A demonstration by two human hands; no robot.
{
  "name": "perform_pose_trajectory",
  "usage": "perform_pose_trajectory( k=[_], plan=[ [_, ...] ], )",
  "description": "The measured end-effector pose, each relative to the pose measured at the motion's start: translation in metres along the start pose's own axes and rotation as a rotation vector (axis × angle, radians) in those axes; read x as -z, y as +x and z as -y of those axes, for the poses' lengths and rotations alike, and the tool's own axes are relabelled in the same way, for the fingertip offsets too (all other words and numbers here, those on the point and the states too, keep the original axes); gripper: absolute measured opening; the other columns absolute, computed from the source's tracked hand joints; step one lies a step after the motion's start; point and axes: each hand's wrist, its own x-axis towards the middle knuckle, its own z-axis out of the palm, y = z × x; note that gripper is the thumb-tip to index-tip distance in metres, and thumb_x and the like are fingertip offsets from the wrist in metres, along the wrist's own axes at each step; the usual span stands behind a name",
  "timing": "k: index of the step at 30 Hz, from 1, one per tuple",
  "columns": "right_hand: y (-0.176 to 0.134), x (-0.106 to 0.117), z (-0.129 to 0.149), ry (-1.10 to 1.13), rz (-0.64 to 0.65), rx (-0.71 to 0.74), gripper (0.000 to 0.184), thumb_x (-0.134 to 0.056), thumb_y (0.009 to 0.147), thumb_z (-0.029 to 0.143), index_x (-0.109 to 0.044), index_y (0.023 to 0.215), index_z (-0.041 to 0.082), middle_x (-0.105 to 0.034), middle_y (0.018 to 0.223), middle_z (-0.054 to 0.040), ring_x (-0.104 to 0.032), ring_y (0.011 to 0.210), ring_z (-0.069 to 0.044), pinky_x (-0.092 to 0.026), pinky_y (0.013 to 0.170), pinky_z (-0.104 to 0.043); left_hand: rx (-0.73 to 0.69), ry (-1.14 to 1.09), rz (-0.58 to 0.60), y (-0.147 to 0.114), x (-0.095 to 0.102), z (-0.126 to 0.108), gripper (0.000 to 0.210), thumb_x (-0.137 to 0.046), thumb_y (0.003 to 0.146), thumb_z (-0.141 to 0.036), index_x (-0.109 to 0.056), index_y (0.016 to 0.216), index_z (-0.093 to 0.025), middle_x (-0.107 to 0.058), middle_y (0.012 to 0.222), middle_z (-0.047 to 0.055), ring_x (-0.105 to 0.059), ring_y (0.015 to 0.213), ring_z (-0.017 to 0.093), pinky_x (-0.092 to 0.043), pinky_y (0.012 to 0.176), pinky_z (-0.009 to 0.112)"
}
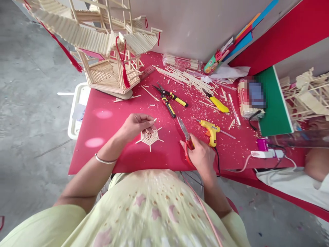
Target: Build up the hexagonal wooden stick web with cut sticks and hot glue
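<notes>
My left hand [136,126] pinches a short piece of wooden stick [155,120] between thumb and fingers. Just below those fingers, a web-shaped piece made of small sticks [149,140] lies flat on the red tabletop [123,157], its spokes jutting outward. In my right hand [202,154] is a pair of scissors [184,127] with red handles, its blades pointing away from me and apart from the stick piece. To the right of that hand rests a yellow glue gun [212,133] with a glue stick in its back.
A large stick-built pavilion [110,72] with red tassels stands at the back left. Pliers [167,99], a yellow utility knife [218,104], loose sticks [185,77] and crumbs cover the table's middle. A power strip [262,154] lies right, near another person's arm [317,164].
</notes>
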Motion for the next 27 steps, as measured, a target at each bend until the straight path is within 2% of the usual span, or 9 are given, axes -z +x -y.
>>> perform_pose_trajectory(
  k=[3, 6, 9, 11, 14, 17, 20, 23, 27],
  plan=[
    [-0.013, 0.001, -0.028, -0.038, 0.046, 0.037, 0.060, -0.065, 0.095, 0.059, -0.063, 0.142, 0.021, -0.077, 0.100, -0.0105, -0.070, 0.093, -0.026, -0.043, 0.072, -0.032, -0.073, 0.318, 0.056, 0.004, 0.016, -0.002, 0.037, -0.079, 0.080, -0.047, -0.078, 0.091, -0.012, -0.076, 0.079, 0.009, -0.067, 0.069, 0.016, -0.049, 0.063, 0.025],
    [-0.021, 0.009, -0.047, -0.045, 0.083, 0.073, 0.055, -0.066, 0.096, 0.048, -0.060, 0.146, 0.024, -0.073, 0.108, -0.0102, -0.068, 0.101, -0.027, -0.047, 0.074, -0.033, -0.168, 0.558, -0.030, 0.007, 0.026, 0.001, 0.033, -0.077, 0.078, -0.044, -0.079, 0.089, -0.013, -0.077, 0.087, 0.008, -0.067, 0.078, 0.018, -0.051, 0.072, 0.027],
    [-0.022, 0.021, -0.051, -0.070, 0.065, 0.110, 0.044, -0.064, 0.098, 0.040, -0.066, 0.138, 0.023, -0.069, 0.115, -0.0125, -0.066, 0.103, -0.028, -0.050, 0.076, -0.036, -0.141, 0.670, -0.060, 0.007, 0.032, 0.001, 0.035, -0.073, 0.080, -0.047, -0.080, 0.089, -0.013, -0.079, 0.086, 0.008, -0.068, 0.079, 0.020, -0.051, 0.073, 0.029],
    [-0.018, 0.027, -0.039, -0.022, -0.037, 0.134, 0.038, -0.062, 0.100, 0.037, -0.069, 0.133, 0.020, -0.070, 0.114, -0.0131, -0.066, 0.102, -0.028, -0.051, 0.082, -0.039, -0.117, 0.723, -0.062, 0.005, 0.034, -0.001, 0.035, -0.071, 0.080, -0.046, -0.081, 0.089, -0.013, -0.079, 0.085, 0.008, -0.068, 0.079, 0.020, -0.051, 0.071, 0.028],
    [-0.008, 0.025, 0.000, 0.222, -0.192, 0.226, 0.030, -0.061, 0.102, 0.034, -0.073, 0.126, 0.020, -0.073, 0.107, -0.0094, -0.067, 0.097, -0.024, -0.053, 0.088, -0.037, -0.095, 0.817, -0.056, 0.003, 0.036, -0.003, 0.029, -0.068, 0.080, -0.038, -0.082, 0.088, -0.014, -0.080, 0.083, 0.007, -0.068, 0.078, 0.020, -0.049, 0.069, 0.027],
    [0.005, 0.007, 0.050, 0.468, -0.129, 0.434, 0.025, -0.060, 0.103, 0.030, -0.073, 0.123, 0.025, -0.074, 0.107, -0.0060, -0.068, 0.097, -0.020, -0.054, 0.091, -0.032, -0.082, 0.922, -0.053, 0.004, 0.036, -0.001, 0.026, -0.064, 0.079, -0.032, -0.082, 0.087, -0.015, -0.078, 0.078, 0.004, -0.066, 0.073, 0.018, -0.046, 0.065, 0.025],
    [0.015, -0.016, 0.085, 0.542, -0.079, 0.514, 0.024, -0.058, 0.103, 0.026, -0.074, 0.121, 0.025, -0.073, 0.106, -0.0064, -0.068, 0.098, -0.020, -0.055, 0.087, -0.031, -0.090, 0.997, -0.038, 0.008, 0.036, 0.002, 0.025, -0.061, 0.078, -0.030, -0.081, 0.083, -0.016, -0.074, 0.069, 0.002, -0.061, 0.065, 0.015, -0.042, 0.060, 0.024],
    [0.020, -0.034, 0.095, 0.546, -0.110, 0.503, 0.024, -0.057, 0.103, 0.024, -0.074, 0.119, 0.023, -0.072, 0.108, -0.0084, -0.067, 0.100, -0.021, -0.056, 0.087, -0.033, -0.113, 1.029, -0.009, 0.011, 0.036, 0.003, 0.023, -0.060, 0.076, -0.027, -0.080, 0.079, -0.016, -0.072, 0.067, 0.001, -0.060, 0.064, 0.014, -0.041, 0.060, 0.023],
    [0.018, -0.045, 0.090, 0.574, -0.105, 0.481, 0.023, -0.057, 0.102, 0.023, -0.074, 0.119, 0.023, -0.069, 0.111, -0.0091, -0.065, 0.102, -0.022, -0.055, 0.089, -0.034, -0.152, 1.034, -0.021, 0.011, 0.036, 0.004, 0.023, -0.060, 0.076, -0.027, -0.079, 0.077, -0.015, -0.070, 0.064, 0.001, -0.057, 0.061, 0.013, -0.040, 0.059, 0.023]
  ],
)
